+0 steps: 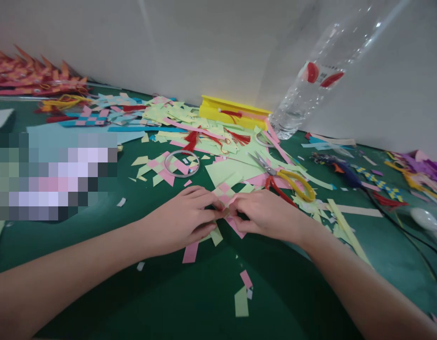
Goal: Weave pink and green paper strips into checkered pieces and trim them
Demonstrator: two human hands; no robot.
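My left hand point(195, 215) and my right hand point(259, 212) meet at the middle of the green table. Between them is a woven piece of pink and pale green paper strips point(224, 191), pinched at its near part by the fingertips of both hands. Loose strip ends stick out below: a pink one point(190, 252) under my left hand and another beside my right thumb. My fingers cover the exact spot they press. Just behind my right hand lie scissors point(266, 165) with yellow and red handles, blades parted. A roll of tape point(182, 164) rests on another woven pink-green piece point(158, 166).
Behind are heaped paper strips point(176, 111), red tassels point(192, 140) and a yellow folded holder point(218, 109). A clear plastic bottle point(310, 94) stands right of it by the wall. Orange-red paper work point(37, 75) is far left; a dark cable point(391, 215) runs at right. Paper scraps point(241, 302) lie in front.
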